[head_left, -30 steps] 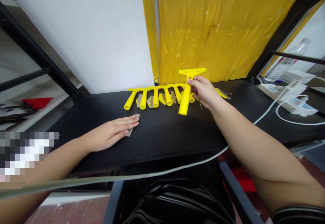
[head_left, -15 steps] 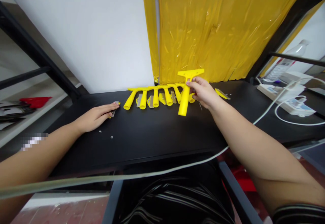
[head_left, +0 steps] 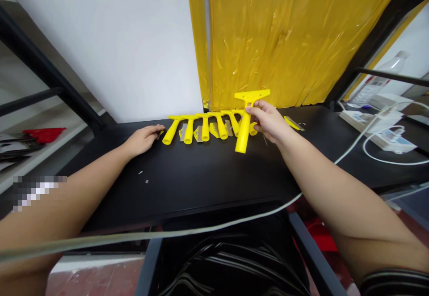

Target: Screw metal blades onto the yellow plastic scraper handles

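My right hand [head_left: 270,121] grips a yellow plastic scraper handle [head_left: 243,135] at its neck, its T-shaped head up and its hollow end down. A thin dark shaft shows below those fingers; its kind is unclear. My left hand [head_left: 142,140] is at the left end of the row, its fingers closed over a small yellow-and-metal blade piece [head_left: 161,133], mostly hidden. Several more scraper handles [head_left: 188,130] lie side by side along the back of the black table [head_left: 187,175], with metal blades and yellow plates [head_left: 198,133] between them. A screw [head_left: 140,172] and a small nut or washer [head_left: 146,181] lie nearer me.
Another yellow piece with a blade [head_left: 292,123] lies right of my right hand. White power strips [head_left: 385,137] and a plastic bottle [head_left: 380,79] are at the right. A white cable [head_left: 214,229] crosses in front of the table. Yellow plastic sheeting [head_left: 268,41] hangs behind.
My left hand has moved right and farther back, toward the row, with the blade piece under its fingers. The right hand and its scraper handle have hardly moved.
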Motion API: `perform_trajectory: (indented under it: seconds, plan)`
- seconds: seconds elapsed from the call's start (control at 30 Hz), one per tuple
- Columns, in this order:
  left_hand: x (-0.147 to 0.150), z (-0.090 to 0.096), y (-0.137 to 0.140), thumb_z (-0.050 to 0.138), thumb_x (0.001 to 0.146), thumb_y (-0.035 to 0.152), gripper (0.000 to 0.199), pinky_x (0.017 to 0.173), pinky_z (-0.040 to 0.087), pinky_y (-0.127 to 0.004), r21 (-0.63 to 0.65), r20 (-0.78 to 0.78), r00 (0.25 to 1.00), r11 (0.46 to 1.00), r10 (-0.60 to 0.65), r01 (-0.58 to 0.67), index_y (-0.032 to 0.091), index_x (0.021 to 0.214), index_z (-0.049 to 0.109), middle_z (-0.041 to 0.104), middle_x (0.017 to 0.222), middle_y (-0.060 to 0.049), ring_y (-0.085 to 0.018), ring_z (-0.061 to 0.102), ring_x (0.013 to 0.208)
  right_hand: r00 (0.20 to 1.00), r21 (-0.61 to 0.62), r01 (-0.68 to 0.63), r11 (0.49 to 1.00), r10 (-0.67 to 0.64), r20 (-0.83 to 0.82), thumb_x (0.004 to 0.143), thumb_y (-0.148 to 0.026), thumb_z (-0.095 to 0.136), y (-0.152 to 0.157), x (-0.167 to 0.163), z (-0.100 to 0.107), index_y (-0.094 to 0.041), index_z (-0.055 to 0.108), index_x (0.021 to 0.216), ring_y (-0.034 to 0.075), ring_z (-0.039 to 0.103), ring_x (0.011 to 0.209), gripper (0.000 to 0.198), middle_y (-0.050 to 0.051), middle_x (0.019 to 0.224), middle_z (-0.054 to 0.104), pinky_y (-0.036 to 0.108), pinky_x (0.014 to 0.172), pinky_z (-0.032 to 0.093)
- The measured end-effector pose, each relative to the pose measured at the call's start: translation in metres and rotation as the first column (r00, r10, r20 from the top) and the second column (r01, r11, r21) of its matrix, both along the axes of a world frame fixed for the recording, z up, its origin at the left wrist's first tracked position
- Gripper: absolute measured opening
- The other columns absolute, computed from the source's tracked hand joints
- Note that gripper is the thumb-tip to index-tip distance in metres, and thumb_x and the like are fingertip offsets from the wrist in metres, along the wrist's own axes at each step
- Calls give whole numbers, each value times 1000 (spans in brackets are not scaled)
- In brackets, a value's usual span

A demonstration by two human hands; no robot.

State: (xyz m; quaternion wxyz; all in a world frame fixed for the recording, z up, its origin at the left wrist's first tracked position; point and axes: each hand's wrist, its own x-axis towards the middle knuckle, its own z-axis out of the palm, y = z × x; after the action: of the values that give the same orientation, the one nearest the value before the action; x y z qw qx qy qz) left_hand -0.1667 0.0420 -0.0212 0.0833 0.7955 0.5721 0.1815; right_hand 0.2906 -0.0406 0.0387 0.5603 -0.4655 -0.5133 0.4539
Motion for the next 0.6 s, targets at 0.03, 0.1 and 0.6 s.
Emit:
perform_trajectory:
  seconds: [0.03, 0.1, 0.6]
  plan:
    - [3, 1, 0, 48, 84, 37, 65, 126, 43, -48, -17, 34, 999, 999, 37, -36, 18, 142, 71, 67, 151, -9, -33, 57, 147, 1000, 0, -2, 1000, 2, -2, 78, -33, 77, 0, 0, 0, -23, 54, 90, 12, 50, 63, 28, 1, 80, 58, 21, 42, 17]
    - [8, 3, 0, 49, 81, 37, 68, 119, 51, -46, -81, 108, 988, 991, 111, -102, 15, 142, 70, 73, 142, -12, -33, 65, 137, 1000, 0, -5, 1000, 5, -7, 79, -31, 76, -1, -1, 1, -23, 54, 90, 12, 49, 63, 27, 1, 80, 58, 20, 42, 17]
    - [25, 23, -19, 49, 87, 49, 54, 119, 47, -46, 86, -159, 980, 991, 115, -102, 23, 122, 82, 76, 134, -9, -34, 67, 130, 1000, 15, 5, 1000, -5, 5, 74, -35, 80, -2, -1, 3, -24, 51, 87, 12, 47, 62, 33, -1, 75, 52, 21, 42, 16]
